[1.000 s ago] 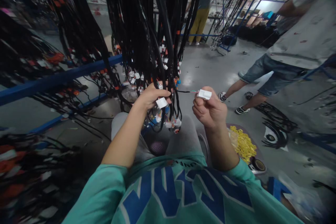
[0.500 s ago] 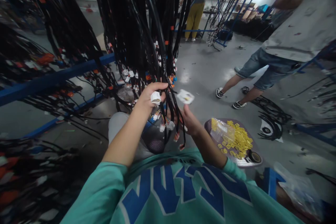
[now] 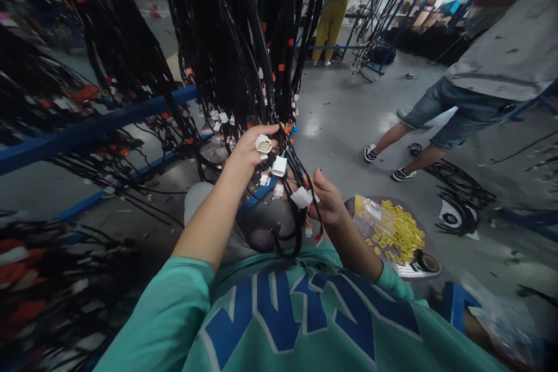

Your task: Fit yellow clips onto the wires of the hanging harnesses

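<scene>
Low on the left side of the hanging black cable bundle, the person's left hand is curled, holding a yellow-faced connector against its fingers. That connector has just turned, so its face now shows. Right of it, in front of the bundle's lower strands, a middle connector hangs between the hands. The right hand, pinching a white connector out to the bundle's right a second ago, has come back to the bundle's lower right. Its thumb stands apart while its fingers reach behind the strands; whether they grip anything cannot be told. The loose ends thus lie together between both hands, rather than one lead being drawn out.

The yellow-faced connector is boxy and white around its yellow inside. The middle connector is plain white and blocky, with green wire at its top. A tilted connector beside the right hand shows a smooth white side. Right of the bundle, well apart, lies a heap of yellow pieces.
</scene>
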`<state>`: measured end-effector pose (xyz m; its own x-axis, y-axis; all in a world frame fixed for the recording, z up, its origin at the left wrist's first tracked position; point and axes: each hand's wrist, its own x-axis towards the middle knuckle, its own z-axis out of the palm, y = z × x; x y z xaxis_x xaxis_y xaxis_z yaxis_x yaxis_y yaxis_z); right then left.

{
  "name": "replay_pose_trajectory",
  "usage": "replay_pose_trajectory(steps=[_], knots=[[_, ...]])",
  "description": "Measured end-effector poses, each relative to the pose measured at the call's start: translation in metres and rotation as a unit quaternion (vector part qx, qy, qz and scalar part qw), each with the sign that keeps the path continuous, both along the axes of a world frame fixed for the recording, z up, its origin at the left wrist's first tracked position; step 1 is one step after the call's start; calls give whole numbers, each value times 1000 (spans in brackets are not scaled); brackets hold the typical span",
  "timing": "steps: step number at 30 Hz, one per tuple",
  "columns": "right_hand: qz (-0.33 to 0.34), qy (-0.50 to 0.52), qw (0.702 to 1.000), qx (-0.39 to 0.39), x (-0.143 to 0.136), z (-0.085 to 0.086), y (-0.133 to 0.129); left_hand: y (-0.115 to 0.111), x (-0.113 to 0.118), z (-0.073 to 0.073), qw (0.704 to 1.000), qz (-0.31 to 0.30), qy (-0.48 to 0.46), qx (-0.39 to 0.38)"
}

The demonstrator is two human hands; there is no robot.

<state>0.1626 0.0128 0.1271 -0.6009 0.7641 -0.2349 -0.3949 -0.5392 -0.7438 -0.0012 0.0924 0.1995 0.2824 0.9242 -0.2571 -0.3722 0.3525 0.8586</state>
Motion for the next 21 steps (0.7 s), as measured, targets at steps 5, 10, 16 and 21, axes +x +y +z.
replay_pose_trajectory(steps=[5,10,16,21], knots=[[1,52,996,-75,10,-10,6,-2,4,3,998,15,-38,-45],[-27,122,988,-90,19,-17,1,-8,-4,4,989,-88,-118,-12],[-27,63,997,-26,29,-21,-5,-14,-10,1,975,-137,-173,-16],[-19,-16,999,48,24,-9,-14,-18,-12,1,977,-132,-164,8]])
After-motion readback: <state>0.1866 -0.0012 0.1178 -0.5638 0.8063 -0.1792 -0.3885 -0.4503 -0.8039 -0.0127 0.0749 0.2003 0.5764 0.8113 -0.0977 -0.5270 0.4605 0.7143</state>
